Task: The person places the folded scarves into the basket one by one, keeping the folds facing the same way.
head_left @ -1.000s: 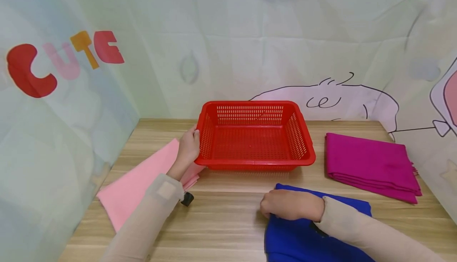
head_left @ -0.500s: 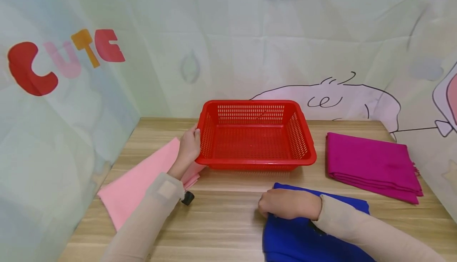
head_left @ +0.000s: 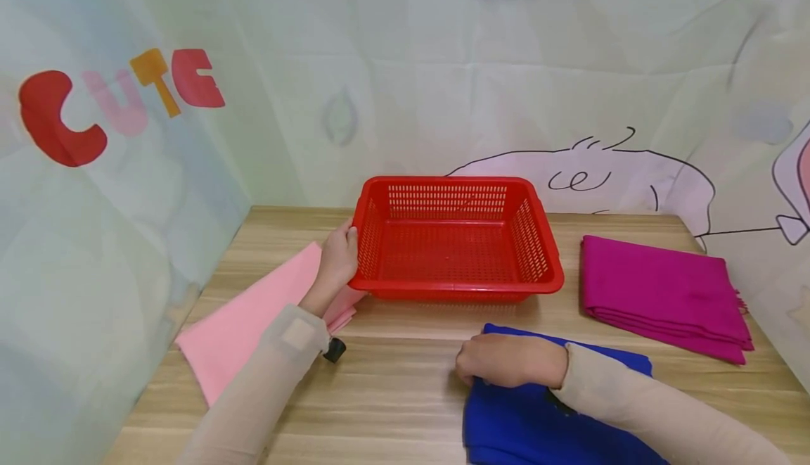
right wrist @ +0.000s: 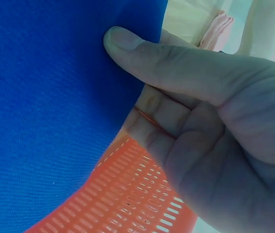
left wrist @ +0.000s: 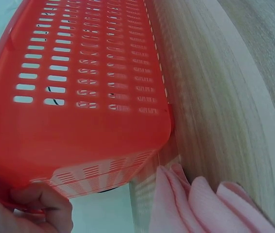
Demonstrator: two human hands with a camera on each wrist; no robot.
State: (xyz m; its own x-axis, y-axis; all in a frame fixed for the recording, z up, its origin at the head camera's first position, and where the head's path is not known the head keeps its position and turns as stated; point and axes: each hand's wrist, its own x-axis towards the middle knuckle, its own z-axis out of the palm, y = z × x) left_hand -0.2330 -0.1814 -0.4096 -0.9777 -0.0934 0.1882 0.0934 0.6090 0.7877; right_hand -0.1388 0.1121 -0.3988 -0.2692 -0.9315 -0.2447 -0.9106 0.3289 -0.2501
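A red plastic basket (head_left: pixel 455 288) with slotted walls stands at the back middle of the table, nothing inside it. My left hand (head_left: pixel 337 257) grips its left rim; in the left wrist view the fingers (left wrist: pixel 47 204) curl round the rim at the corner. A folded blue cloth (head_left: pixel 525 423) lies at the front right. Its left edge is pinched by my right hand (head_left: pixel 509 361), thumb on the near face and fingers behind, as the right wrist view shows. My right forearm crosses over part of the cloth and hides it.
A folded pink cloth (head_left: pixel 253 321) lies on the left, partly under my left forearm. To the right of the basket rests a folded magenta cloth (head_left: pixel 658 289). A printed curtain (head_left: pixel 405 99) hangs close behind and beside the wooden table (head_left: pixel 380 395).
Both hands keep their holds on the basket and the blue cloth. The whole view shifts slightly, and the right hand and blue cloth sit a touch farther left.
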